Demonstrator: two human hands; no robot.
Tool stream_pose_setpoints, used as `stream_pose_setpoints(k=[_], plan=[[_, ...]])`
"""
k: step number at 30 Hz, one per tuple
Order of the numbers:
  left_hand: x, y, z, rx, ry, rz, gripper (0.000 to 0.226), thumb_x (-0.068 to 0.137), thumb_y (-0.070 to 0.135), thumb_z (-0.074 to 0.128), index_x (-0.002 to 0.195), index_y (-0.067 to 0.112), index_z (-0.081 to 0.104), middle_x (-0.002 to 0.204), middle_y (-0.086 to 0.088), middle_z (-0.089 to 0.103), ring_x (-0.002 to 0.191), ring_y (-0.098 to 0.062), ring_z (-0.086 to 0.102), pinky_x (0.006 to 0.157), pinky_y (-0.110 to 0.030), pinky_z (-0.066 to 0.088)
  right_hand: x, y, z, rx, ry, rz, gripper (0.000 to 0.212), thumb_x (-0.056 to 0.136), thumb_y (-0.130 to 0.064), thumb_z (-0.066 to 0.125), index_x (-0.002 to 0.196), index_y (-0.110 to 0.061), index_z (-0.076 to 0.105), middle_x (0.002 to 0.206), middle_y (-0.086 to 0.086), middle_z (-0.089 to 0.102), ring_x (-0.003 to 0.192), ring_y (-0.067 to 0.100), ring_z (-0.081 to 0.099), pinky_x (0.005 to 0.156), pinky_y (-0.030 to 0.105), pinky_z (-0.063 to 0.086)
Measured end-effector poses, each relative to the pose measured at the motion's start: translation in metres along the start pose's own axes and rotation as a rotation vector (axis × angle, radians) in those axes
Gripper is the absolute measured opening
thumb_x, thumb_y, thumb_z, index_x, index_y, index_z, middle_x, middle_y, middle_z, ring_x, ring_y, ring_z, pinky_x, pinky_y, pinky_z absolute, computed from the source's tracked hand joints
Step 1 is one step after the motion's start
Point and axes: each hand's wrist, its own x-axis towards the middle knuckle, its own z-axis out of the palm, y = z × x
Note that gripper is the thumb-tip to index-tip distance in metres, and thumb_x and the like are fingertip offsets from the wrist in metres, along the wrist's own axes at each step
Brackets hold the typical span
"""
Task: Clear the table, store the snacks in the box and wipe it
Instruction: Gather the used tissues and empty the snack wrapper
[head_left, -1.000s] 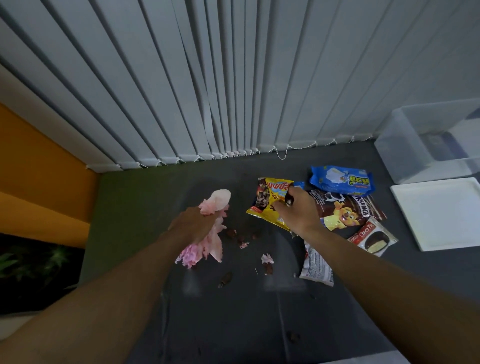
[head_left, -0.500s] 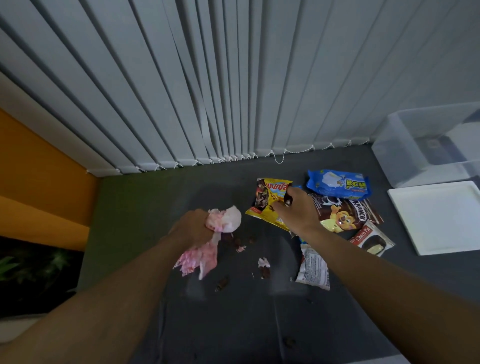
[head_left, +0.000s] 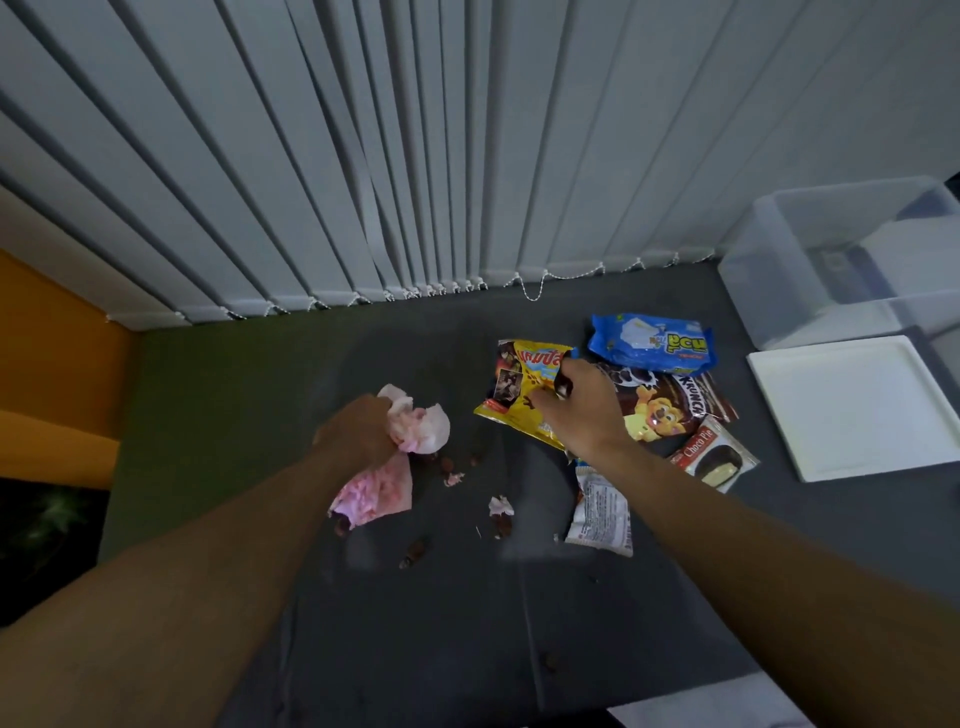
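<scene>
The left hand (head_left: 358, 431) grips a crumpled pink tissue (head_left: 418, 428), its fingers curled tight round the wad, just above the brown crumbs (head_left: 415, 551) scattered on the dark worktop (head_left: 467, 649). The right hand (head_left: 579, 410) lies on the yellow packet (head_left: 519, 387), fingers curled and seemingly pinching its upper right edge. The blue packet (head_left: 652, 345), brown packet (head_left: 670, 405), Choco Pie packet (head_left: 714, 460) and white packet (head_left: 600, 512) lie close by; the clear box (head_left: 769, 280) stands open at the far right, its lid (head_left: 852, 410) beside it. These packets look light, crinkly and slippery, with crushable contents, so a sealed edge seems the best hold
</scene>
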Motion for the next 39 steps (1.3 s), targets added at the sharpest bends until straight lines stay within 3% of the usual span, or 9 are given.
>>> stream_pose_setpoints(k=[3, 6, 13, 19, 25, 27, 30, 33, 39], plan=[[-0.004, -0.001, -0.001, -0.032, 0.09, -0.008, 0.039, 0.086, 0.031, 0.065, 0.123, 0.022, 0.055, 0.123, -0.01, 0.063, 0.112, -0.034, 0.06, 0.09, -0.041, 0.05, 0.0, 0.0, 0.0, 0.006, 0.003, -0.004, 0.006, 0.083, -0.016, 0.067, 0.088, -0.015, 0.066, 0.08, -0.004, 0.064, 0.074, 0.009, 0.06, 0.067, 0.025, 0.043], [-0.011, -0.003, -0.011, -0.08, 0.146, -0.068, 0.035, 0.084, 0.038, 0.066, 0.104, 0.02, 0.044, 0.106, -0.01, 0.064, 0.099, -0.035, 0.062, 0.079, -0.041, 0.051, 0.0, -0.006, -0.002, -0.014, 0.013, -0.02, 0.007, 0.084, -0.016, 0.068, 0.091, -0.013, 0.067, 0.083, -0.003, 0.064, 0.074, 0.007, 0.059, 0.065, 0.022, 0.043], [-0.055, -0.01, -0.032, -0.212, 0.229, -0.151, 0.048, 0.079, 0.039, 0.07, 0.122, 0.022, 0.058, 0.115, -0.006, 0.066, 0.106, -0.032, 0.063, 0.091, -0.045, 0.053, 0.001, -0.029, -0.01, -0.063, -0.018, -0.089, 0.009, 0.083, -0.018, 0.066, 0.086, -0.009, 0.065, 0.08, 0.002, 0.066, 0.074, 0.014, 0.063, 0.059, 0.025, 0.044], [-0.108, -0.021, -0.031, -0.289, 0.293, -0.239, 0.042, 0.073, 0.044, 0.067, 0.111, 0.027, 0.06, 0.108, -0.004, 0.069, 0.096, -0.029, 0.065, 0.085, -0.042, 0.055, 0.001, -0.049, -0.004, -0.033, -0.079, -0.19, 0.017, 0.08, -0.019, 0.067, 0.094, -0.009, 0.067, 0.091, 0.005, 0.067, 0.084, 0.019, 0.064, 0.075, 0.039, 0.055], [-0.166, -0.028, -0.003, -0.395, 0.39, -0.391, 0.045, 0.078, 0.044, 0.065, 0.119, 0.027, 0.059, 0.11, -0.003, 0.068, 0.095, -0.026, 0.064, 0.083, -0.041, 0.055, -0.014, -0.071, 0.023, -0.036, -0.197, -0.31, 0.009, 0.08, -0.014, 0.069, 0.086, -0.009, 0.065, 0.084, 0.003, 0.063, 0.077, 0.017, 0.059, 0.063, 0.027, 0.039], [-0.186, -0.031, 0.011, -0.417, 0.414, -0.447, 0.043, 0.078, 0.046, 0.064, 0.117, 0.029, 0.059, 0.11, -0.002, 0.068, 0.096, -0.027, 0.063, 0.082, -0.039, 0.054, -0.024, -0.078, 0.035, -0.052, -0.25, -0.355, 0.01, 0.08, -0.014, 0.068, 0.085, -0.006, 0.063, 0.083, 0.005, 0.062, 0.075, 0.018, 0.058, 0.058, 0.028, 0.04], [-0.218, -0.038, 0.031, -0.454, 0.446, -0.526, 0.043, 0.076, 0.049, 0.062, 0.115, 0.03, 0.059, 0.111, -0.003, 0.068, 0.098, -0.029, 0.064, 0.083, -0.04, 0.054, -0.043, -0.09, 0.051, -0.056, -0.333, -0.424, 0.006, 0.082, -0.013, 0.067, 0.084, -0.008, 0.063, 0.081, 0.002, 0.061, 0.07, 0.011, 0.056, 0.053, 0.013, 0.036], [-0.249, -0.049, 0.052, -0.506, 0.485, -0.601, 0.046, 0.074, 0.049, 0.06, 0.117, 0.031, 0.06, 0.111, -0.002, 0.07, 0.097, -0.029, 0.064, 0.082, -0.04, 0.053, -0.067, -0.104, 0.069, -0.054, -0.409, -0.477, 0.006, 0.082, -0.011, 0.067, 0.081, -0.015, 0.062, 0.08, -0.001, 0.059, 0.067, 0.002, 0.053, 0.054, 0.007, 0.037], [-0.304, -0.082, 0.102, -0.555, 0.539, -0.736, 0.046, 0.081, 0.046, 0.061, 0.123, 0.026, 0.059, 0.115, -0.002, 0.068, 0.105, -0.031, 0.063, 0.08, -0.035, 0.046, -0.121, -0.125, 0.123, -0.088, -0.578, -0.56, 0.011, 0.081, -0.013, 0.067, 0.076, -0.016, 0.058, 0.077, -0.002, 0.06, 0.066, 0.004, 0.055, 0.052, 0.012, 0.036]])
